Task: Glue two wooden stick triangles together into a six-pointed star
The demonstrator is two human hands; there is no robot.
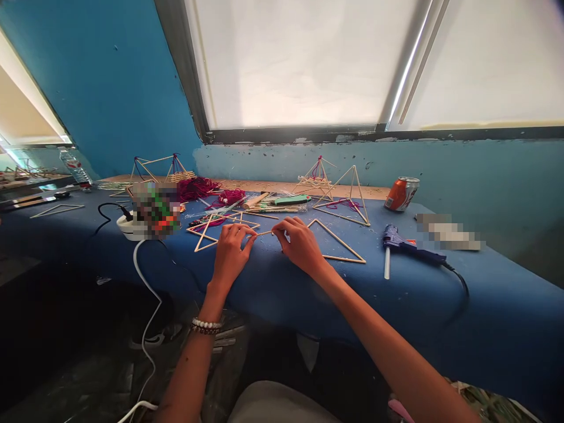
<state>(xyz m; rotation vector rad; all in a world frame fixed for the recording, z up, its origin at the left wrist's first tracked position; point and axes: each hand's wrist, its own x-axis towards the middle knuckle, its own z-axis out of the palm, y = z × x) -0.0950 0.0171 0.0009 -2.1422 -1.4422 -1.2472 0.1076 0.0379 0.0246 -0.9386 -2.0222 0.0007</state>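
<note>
A thin wooden stick (265,233) is held level above the blue table, pinched at one end by my left hand (233,248) and at the other by my right hand (298,244). Both hands are closed, thumb against fingers. Just left of my left hand lies a frame of joined sticks (203,236). Beside my right hand a flat triangle of sticks (343,242) rests on the table, partly covered by that hand. Farther right is a blue glue gun (408,245) on its side, with a white glue stick standing out below it.
Behind are stick pyramids (352,197), purple yarn (198,189), a green utility knife (292,200) and bundled sticks. An orange can (401,194) stands back right. A power strip (127,228) with cords sits left; a plastic bottle (74,167) is farther off. The table's front edge (273,299) curves downward.
</note>
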